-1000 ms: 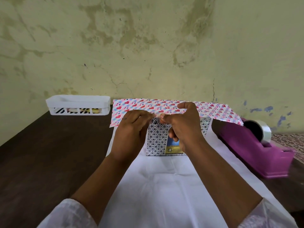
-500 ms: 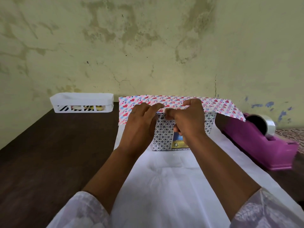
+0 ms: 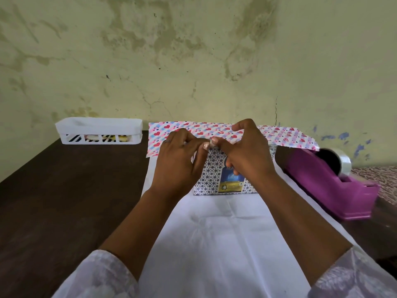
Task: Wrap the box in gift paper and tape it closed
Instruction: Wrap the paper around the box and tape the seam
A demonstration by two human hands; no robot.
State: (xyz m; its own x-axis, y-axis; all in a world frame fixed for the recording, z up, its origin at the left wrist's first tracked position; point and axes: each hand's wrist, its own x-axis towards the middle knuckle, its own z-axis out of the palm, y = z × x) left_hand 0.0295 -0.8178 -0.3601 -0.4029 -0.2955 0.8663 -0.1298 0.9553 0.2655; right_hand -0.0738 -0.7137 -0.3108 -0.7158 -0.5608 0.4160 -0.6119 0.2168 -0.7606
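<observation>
Change: hands sit almost where they were half a second ago, thumbs meeting at the box's top near edge; the view has drifted slightly, nothing on the table has shifted.
Box: patterned box (image 3: pixel 211 179) with a blue and yellow label stands on the white underside of the sheet, near face toward the camera, its top covered by the folded flap.
Gift paper: gift paper (image 3: pixel 217 244) lies printed side down along the table (image 3: pixel 64 190); its far end, hearts showing, is folded forward over the box top and sticks out past both ends.
Left hand: left hand (image 3: pixel 180 162) has fingers curled over the flap's edge at the box's left top corner, thumb tip at the edge; it grips the paper there.
Right hand: right hand (image 3: pixel 247 155) pinches the flap, forefinger arched on top, thumb pressed at the edge touching the left thumb.
Tape: purple tape dispenser (image 3: pixel 330 186) with a clear roll sits just right of the sheet, untouched.
Basket: white slotted basket (image 3: pixel 98 131) stands against the wall, well left of the box; contents unclear.
</observation>
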